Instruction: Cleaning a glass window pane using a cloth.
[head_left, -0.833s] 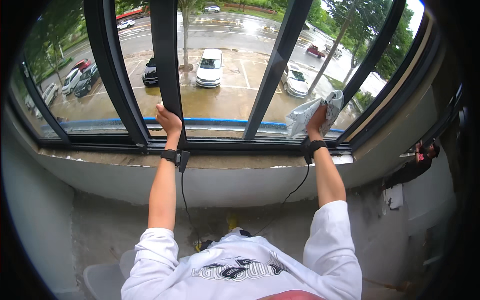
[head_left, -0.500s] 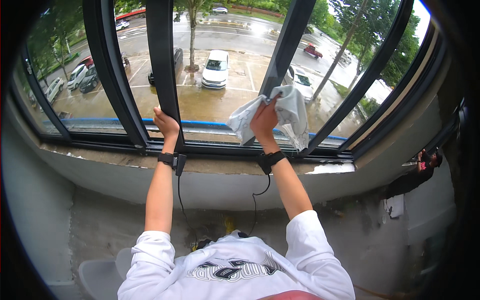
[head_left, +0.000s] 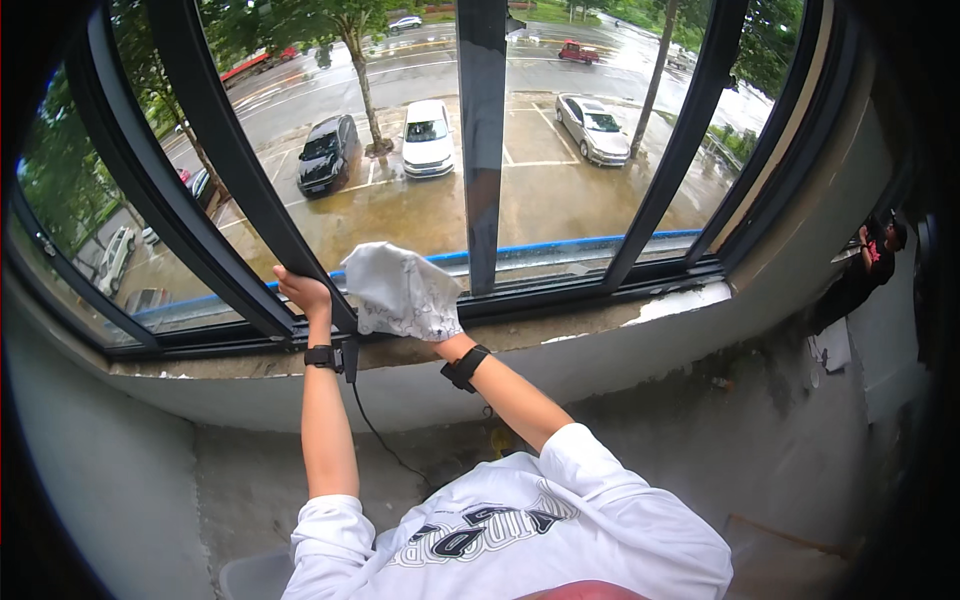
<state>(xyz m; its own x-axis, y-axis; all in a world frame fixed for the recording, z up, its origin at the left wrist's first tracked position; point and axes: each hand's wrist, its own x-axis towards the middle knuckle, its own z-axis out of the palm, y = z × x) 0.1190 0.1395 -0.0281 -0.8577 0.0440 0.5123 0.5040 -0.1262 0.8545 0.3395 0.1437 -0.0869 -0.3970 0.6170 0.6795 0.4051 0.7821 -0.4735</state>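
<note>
Covering right hand (head_left: 448, 347): one cloth (head_left: 402, 292). Left hand (head_left: 306, 294) touching one mullion (head_left: 262, 180).

Window bar (head_left: 240, 160) at left hand (head_left: 306, 293): metallic, smooth, I note. Cloth (head_left: 400, 290) just right: matt, creased. Sill (head_left: 255, 365) below: rough, matt.

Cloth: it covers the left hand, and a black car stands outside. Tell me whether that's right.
Wrong hand: the head view shows the cloth over the right hand, not the left hand. The black car does stand outside.
</note>
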